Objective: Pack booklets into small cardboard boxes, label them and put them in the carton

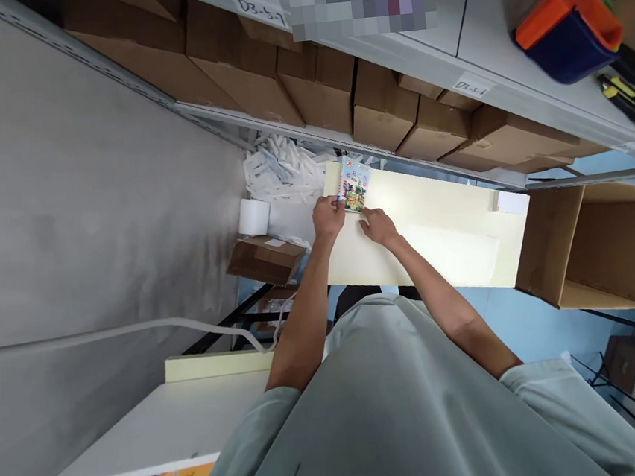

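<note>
A small picture book (355, 183) with a light-blue, colourfully illustrated cover is at the far left end of the cream tabletop (404, 207). My left hand (327, 217) is closed on its lower left edge, thumb at the cover and the other fingers mostly hidden. At the lower right corner, my right hand (379, 226) touches the book with its index finger, while the thumb stands apart and the rest curl loosely. Whether the book lies flat or is slightly raised I cannot tell.
Shelves of cardboard boxes (384, 115) run above the table's far side. White plastic bags (285, 168), a white roll (254, 216) and a brown box (266, 260) are at left. An open carton (604, 244) stands right; a small white box (509, 202) sits near it.
</note>
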The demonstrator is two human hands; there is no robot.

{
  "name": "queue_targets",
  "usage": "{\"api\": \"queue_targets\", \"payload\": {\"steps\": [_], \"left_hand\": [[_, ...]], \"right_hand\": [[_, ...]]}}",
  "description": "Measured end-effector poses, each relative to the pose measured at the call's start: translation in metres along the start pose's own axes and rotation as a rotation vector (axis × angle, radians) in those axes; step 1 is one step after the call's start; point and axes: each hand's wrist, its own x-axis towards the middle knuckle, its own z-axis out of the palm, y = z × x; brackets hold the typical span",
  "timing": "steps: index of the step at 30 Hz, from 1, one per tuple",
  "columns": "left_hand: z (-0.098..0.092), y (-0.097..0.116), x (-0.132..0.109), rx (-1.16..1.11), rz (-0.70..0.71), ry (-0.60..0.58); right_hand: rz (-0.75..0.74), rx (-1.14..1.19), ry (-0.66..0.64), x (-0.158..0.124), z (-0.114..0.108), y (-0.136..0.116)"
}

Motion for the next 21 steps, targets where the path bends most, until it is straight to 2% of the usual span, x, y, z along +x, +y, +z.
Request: {"api": "queue_targets", "payload": {"steps": [4,6,8,11,16,19,21], "left_hand": [[0.001,0.019,-0.036,-0.143,0.125,-0.077],[0.012,0.029,-0.065,-0.249,0.138,-0.169],[0.033,0.040,-0.095,-0.336,0.137,-0.277],[0.081,0.059,-0.137,-0.394,0.134,-0.410],[0.183,0.099,-0.189,-0.258,0.100,-0.530],[0.240,0.124,-0.210,-0.084,0.127,-0.569],[0.270,0.140,-0.218,0.007,0.156,-0.567]], "right_hand": [[0.154,0.414,0.195,-0.019,-0.029,0.022],[0.200,0.671,0.275,-0.044,-0.046,0.043],[0.216,0.858,0.313,-0.077,-0.063,0.069],[0.234,0.955,0.355,-0.134,-0.085,0.119],[0.331,0.881,0.425,-0.225,-0.111,0.213],[0.371,0.807,0.478,-0.260,-0.122,0.264],[0.410,0.751,0.511,-0.275,-0.128,0.291]]}}
